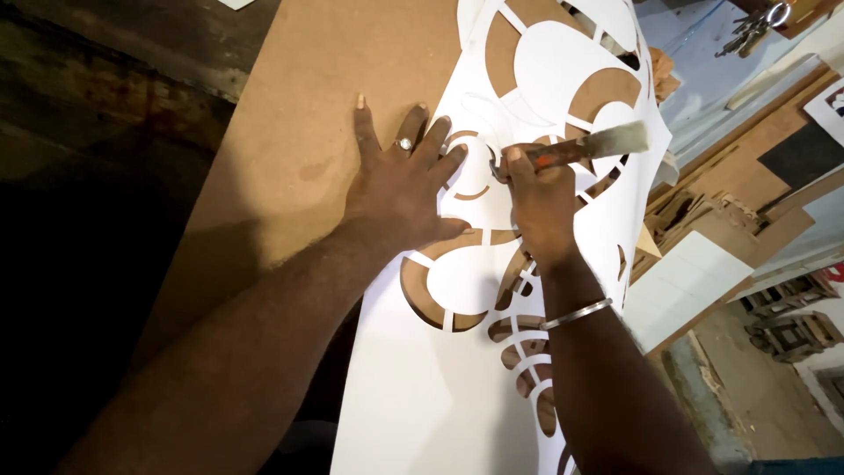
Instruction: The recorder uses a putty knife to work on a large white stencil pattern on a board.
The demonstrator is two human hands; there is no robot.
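a cut-out stencil sheet (457,387) lies on a flat board (299,114), covering its right part. the left hand (400,189) presses flat where sheet and board meet. just right of it, the right hand (536,207) rests on the sheet, gripping a brush (585,148). offcuts (703,220) pile beyond the sheet's right edge.
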